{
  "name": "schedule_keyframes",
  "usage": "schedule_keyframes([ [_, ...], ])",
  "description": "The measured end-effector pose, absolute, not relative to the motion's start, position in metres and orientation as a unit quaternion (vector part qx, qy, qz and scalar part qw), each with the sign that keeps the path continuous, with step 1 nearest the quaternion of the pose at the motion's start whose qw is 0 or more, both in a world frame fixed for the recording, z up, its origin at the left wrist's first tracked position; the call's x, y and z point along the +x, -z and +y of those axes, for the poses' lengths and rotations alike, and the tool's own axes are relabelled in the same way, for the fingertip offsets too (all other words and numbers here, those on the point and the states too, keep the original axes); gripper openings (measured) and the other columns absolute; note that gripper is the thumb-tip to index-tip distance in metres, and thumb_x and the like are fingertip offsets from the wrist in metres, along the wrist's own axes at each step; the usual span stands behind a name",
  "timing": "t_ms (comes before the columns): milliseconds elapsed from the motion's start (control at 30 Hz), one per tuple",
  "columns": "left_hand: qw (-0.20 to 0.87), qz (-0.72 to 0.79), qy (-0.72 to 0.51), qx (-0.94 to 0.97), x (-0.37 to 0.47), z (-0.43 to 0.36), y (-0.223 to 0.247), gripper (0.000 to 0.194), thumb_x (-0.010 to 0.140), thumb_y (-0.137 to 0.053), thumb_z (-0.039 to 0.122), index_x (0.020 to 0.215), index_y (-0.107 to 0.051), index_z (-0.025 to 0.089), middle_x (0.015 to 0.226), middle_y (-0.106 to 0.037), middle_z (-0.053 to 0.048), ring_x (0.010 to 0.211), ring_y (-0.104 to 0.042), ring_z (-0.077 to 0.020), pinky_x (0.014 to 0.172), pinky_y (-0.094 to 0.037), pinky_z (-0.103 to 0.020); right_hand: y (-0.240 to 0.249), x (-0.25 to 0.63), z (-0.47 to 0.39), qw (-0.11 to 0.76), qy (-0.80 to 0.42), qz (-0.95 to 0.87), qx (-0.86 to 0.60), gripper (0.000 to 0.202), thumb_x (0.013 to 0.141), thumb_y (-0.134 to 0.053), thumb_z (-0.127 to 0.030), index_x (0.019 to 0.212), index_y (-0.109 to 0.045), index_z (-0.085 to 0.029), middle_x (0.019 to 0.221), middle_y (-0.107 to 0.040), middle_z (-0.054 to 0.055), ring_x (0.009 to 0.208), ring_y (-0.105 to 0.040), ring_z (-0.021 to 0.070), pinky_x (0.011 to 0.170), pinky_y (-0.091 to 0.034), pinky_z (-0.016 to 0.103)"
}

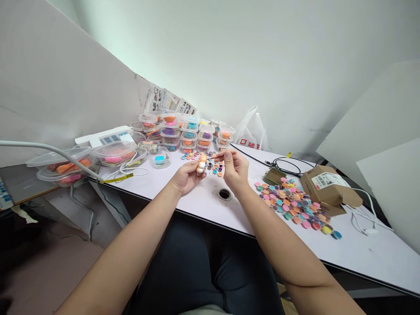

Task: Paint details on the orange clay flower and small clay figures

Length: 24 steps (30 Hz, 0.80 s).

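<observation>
A small white and orange figurine (202,163) is held up over the table by my left hand (187,177), its fingers closed round the lower part. My right hand (236,169) pinches a thin paintbrush (216,157), whose tip points left at the figurine's upper orange part. Whether the tip touches it is too small to tell. Below and between my hands stands a small round pot (225,195) with dark content. Behind my hands lie several little coloured paint pots (215,171), partly hidden by my fingers.
Several clear tubs (190,135) of coloured material are stacked at the back. Larger tubs (114,151) and a power strip (105,136) lie left. A heap of small coloured pots (295,201), a cardboard box (324,186) and black cable (285,165) occupy the right; a white plastic bag (252,129) stands behind.
</observation>
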<state>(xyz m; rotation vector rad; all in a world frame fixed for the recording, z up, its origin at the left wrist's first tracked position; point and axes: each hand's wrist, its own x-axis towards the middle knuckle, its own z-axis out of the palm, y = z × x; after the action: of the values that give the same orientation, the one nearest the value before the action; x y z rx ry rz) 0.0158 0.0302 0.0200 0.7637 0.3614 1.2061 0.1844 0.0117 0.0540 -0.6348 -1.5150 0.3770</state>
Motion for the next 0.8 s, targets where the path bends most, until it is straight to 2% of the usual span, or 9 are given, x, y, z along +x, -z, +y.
schedule_keyframes([
  [133, 0.743, 0.164, -0.548, 0.347, 0.0156, 0.03, -0.0201, 0.012, 0.073, -0.07, 0.01, 0.085, -0.071, 0.009, 0.065, -0.059, -0.003, 0.058, -0.054, -0.0112, 0.066, -0.051, -0.028, -0.0538, 0.1836, 0.0099, 0.664, -0.17, -0.677, -0.27, 0.037, 0.101, -0.05, -0.054, 0.092, -0.067, -0.022, 0.086, -0.075, 0.007, 0.077, -0.073, 0.0193, 0.072, -0.059, 0.036],
  [333, 0.745, 0.157, -0.546, 0.35, 0.015, 0.03, -0.0202, 0.012, 0.072, -0.07, 0.009, 0.084, -0.071, 0.008, 0.066, -0.059, -0.003, 0.06, -0.055, -0.0105, 0.067, -0.052, -0.025, -0.052, 0.1826, 0.0075, 0.659, -0.143, -0.699, -0.237, 0.03, 0.105, -0.049, -0.043, 0.097, -0.068, -0.022, 0.089, -0.073, 0.006, 0.079, -0.073, 0.0181, 0.072, -0.059, 0.035],
  [533, 0.747, 0.146, -0.543, 0.356, 0.0144, 0.0292, -0.021, 0.007, 0.073, -0.069, 0.008, 0.079, -0.069, 0.011, 0.066, -0.059, -0.003, 0.062, -0.056, -0.0104, 0.066, -0.053, -0.023, -0.0483, 0.1853, 0.0104, 0.616, -0.083, -0.759, -0.194, 0.022, 0.106, -0.045, -0.031, 0.107, -0.066, -0.024, 0.094, -0.071, 0.006, 0.088, -0.072, 0.0189, 0.082, -0.058, 0.04],
  [667, 0.745, 0.143, -0.545, 0.358, 0.0141, 0.0292, -0.0209, 0.006, 0.074, -0.07, 0.009, 0.079, -0.07, 0.01, 0.065, -0.059, -0.003, 0.062, -0.057, -0.0109, 0.067, -0.053, -0.024, -0.049, 0.1894, 0.0105, 0.608, -0.045, -0.767, -0.203, 0.023, 0.107, -0.043, -0.03, 0.105, -0.065, -0.024, 0.09, -0.07, 0.006, 0.086, -0.07, 0.0192, 0.081, -0.058, 0.041],
  [800, 0.745, 0.141, -0.546, 0.357, 0.0137, 0.029, -0.0204, 0.011, 0.071, -0.071, 0.009, 0.083, -0.071, 0.008, 0.066, -0.059, -0.004, 0.063, -0.057, -0.0112, 0.067, -0.053, -0.024, -0.0489, 0.1897, 0.0095, 0.627, -0.086, -0.746, -0.206, 0.026, 0.107, -0.042, -0.034, 0.102, -0.065, -0.022, 0.092, -0.069, 0.006, 0.084, -0.07, 0.0185, 0.074, -0.059, 0.037],
])
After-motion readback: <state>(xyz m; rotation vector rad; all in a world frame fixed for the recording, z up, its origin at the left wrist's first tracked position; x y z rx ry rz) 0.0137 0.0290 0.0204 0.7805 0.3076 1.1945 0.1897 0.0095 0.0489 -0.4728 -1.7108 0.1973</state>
